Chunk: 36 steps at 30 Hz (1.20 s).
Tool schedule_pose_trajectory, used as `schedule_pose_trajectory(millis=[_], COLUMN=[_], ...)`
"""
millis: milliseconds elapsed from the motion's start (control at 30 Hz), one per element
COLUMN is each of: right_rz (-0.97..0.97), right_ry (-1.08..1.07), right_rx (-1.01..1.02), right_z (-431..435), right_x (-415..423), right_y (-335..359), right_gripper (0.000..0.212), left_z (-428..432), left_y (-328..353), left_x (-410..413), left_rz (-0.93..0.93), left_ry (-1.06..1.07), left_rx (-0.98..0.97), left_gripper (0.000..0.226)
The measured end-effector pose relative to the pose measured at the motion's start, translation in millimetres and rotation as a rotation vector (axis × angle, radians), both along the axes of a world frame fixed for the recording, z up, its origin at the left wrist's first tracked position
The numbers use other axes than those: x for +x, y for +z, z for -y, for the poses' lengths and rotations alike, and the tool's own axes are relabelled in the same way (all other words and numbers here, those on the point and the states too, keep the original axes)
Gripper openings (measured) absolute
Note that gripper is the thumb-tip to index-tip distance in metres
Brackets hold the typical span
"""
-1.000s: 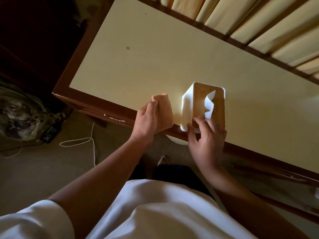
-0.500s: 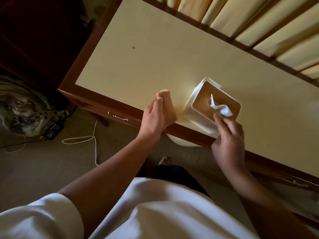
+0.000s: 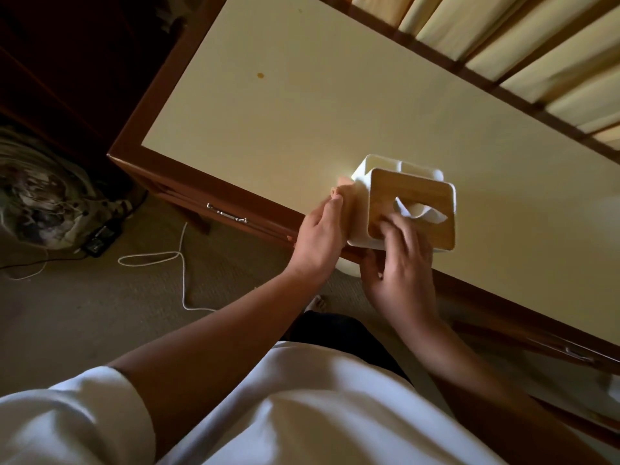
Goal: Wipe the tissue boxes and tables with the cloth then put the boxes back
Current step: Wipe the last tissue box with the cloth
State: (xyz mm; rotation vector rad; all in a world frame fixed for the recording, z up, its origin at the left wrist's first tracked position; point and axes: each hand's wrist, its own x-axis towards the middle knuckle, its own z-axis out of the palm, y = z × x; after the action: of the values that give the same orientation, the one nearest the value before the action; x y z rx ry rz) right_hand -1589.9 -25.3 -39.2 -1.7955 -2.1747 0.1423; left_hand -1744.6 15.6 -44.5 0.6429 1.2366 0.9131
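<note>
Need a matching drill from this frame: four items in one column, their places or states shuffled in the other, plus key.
Items
1. peach cloth
2. white plastic tissue box with a light wooden lid
3. white paper tissue
4. thin white cable

States
A. looped on the carpet
B. poking out of the lid's slot
C. held by the left hand against the box's side
D. gripped by the right hand at the cream table top's near edge

Pairs: 1-C, 2-D, 3-B, 4-A
</note>
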Motion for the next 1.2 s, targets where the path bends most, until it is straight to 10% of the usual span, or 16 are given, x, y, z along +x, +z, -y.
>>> schedule_pose_trajectory(millis=[400, 933, 1200], right_rz=[-0.022, 0.199, -0.044], right_ry=[0.045, 0.085, 0.016], right_rx=[-0.123, -0.159, -0.078], right_z=[4, -1, 4], right_x=[0, 9, 2], right_y=[-11, -21, -17], right_gripper=[0.083, 0.074, 0.087], left_z=[-47, 30, -63], left_y=[-22, 22, -5], left_x=[29, 49, 47], left_rz=[-0.033, 0.027, -0.067], left_ry=[0.023, 0.151, 0.087], left_rx=[-0.045, 0.041, -0.038], left_gripper=[0.076, 0.042, 0.073])
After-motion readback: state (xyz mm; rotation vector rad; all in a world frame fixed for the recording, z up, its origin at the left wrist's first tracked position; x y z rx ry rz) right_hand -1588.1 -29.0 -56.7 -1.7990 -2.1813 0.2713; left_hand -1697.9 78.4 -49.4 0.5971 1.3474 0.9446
